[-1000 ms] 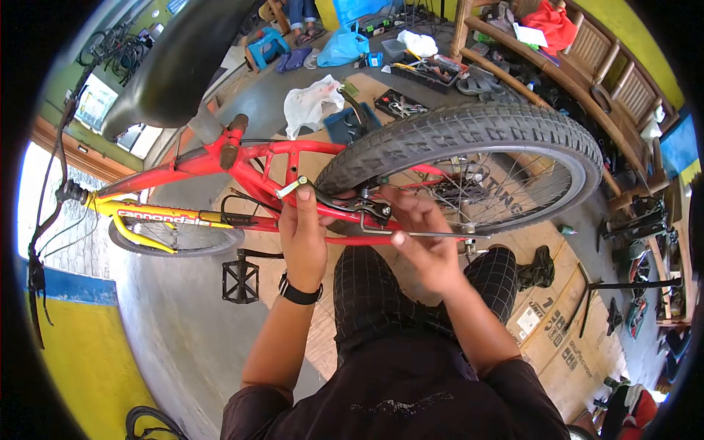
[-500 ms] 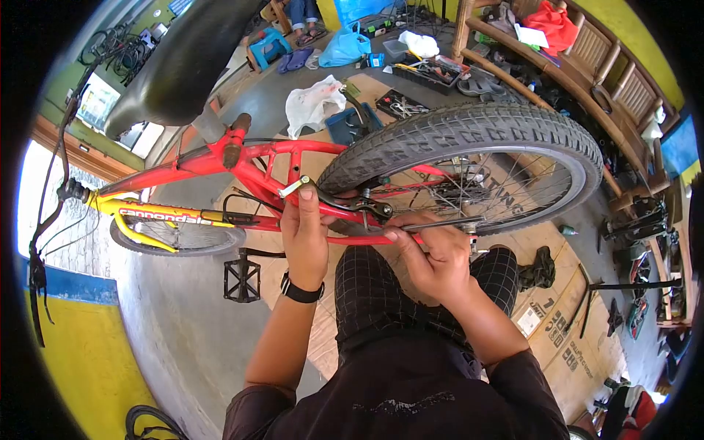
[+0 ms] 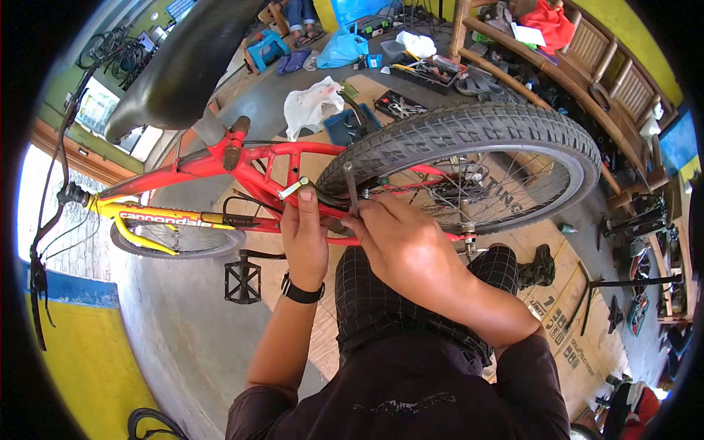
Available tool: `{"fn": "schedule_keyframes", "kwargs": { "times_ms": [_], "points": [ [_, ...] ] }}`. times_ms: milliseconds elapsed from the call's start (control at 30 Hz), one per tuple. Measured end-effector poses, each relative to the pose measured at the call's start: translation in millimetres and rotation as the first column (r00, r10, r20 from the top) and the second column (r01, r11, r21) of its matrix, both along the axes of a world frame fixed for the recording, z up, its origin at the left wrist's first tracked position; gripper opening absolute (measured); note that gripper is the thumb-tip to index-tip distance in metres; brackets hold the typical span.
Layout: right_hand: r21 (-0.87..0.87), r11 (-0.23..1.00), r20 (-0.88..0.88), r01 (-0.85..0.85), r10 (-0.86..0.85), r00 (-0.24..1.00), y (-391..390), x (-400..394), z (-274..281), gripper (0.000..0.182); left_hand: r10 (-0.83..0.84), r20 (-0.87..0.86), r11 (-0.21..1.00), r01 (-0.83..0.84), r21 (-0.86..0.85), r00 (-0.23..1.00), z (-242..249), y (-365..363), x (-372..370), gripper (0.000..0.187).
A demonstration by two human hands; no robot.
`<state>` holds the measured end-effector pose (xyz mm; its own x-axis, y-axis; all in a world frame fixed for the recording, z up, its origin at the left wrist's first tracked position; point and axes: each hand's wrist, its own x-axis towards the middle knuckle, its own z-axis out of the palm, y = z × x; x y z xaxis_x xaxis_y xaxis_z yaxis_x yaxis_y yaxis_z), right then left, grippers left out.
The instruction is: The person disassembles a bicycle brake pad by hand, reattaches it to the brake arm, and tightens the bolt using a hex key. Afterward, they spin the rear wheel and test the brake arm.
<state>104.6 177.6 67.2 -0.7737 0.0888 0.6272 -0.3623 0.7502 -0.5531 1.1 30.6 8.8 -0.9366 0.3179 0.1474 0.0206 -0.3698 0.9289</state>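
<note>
A red and yellow bicycle frame (image 3: 176, 173) lies across the view, its knobby rear tyre (image 3: 469, 125) to the right. My left hand (image 3: 305, 238) is closed at the red tubes, the thumb pressed on a small greenish-silver wrench (image 3: 294, 188). My right hand (image 3: 400, 238) pinches a slim metal tool (image 3: 351, 187) that stands nearly upright beside the tyre. The tool's lower end and the part it meets are hidden by my fingers.
A pedal (image 3: 242, 280) hangs at the left below the frame. Behind the wheel are a blue tray (image 3: 339, 130), a white plastic bag (image 3: 309, 106) and a tool box (image 3: 429, 73). A bamboo bench (image 3: 579, 81) stands at the upper right; a person's feet show at the top.
My right hand has moved left toward my left hand, and the tool in it has swung from lying nearly level to nearly upright. My left hand has barely moved.
</note>
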Motion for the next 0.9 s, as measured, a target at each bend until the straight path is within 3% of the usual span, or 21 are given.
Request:
{"fn": "schedule_keyframes", "kwargs": {
  "times_ms": [200,333,433,533,733,900],
  "points": [
    [-0.093,0.996,-0.155,-0.013,-0.002,0.988,3.1,2.9,-24.6,0.033,0.036,-0.033,0.997,-0.038,-0.060,0.999,4.9,2.5,2.1,0.034],
    [-0.332,0.925,-0.005,0.186,-0.199,0.980,4.1,2.8,-29.1,0.063,0.064,-0.002,0.996,-0.064,-0.068,0.998,-1.0,0.8,0.2,0.035],
    [-0.572,0.817,-0.028,0.080,-0.117,0.993,1.9,-10.4,-45.7,0.067,0.098,-0.007,0.990,-0.098,-0.097,0.995,-0.9,0.8,0.2,0.035],
    [-0.689,0.722,-0.036,0.062,-0.119,0.992,-3.4,-18.1,-57.9,0.069,0.101,-0.013,0.991,-0.101,-0.085,0.995,-3.0,0.1,-0.9,0.034],
    [-0.734,0.679,-0.085,0.001,-0.094,0.992,-2.3,-20.6,-70.0,0.064,0.111,0.009,0.991,-0.110,-0.078,0.994,7.9,5.5,5.4,0.031],
    [-0.797,0.571,-0.204,-0.199,0.055,0.977,2.8,-15.4,-80.1,0.050,0.118,0.001,0.990,-0.118,-0.078,0.993,4.2,3.2,3.5,0.030]
  ]
}}
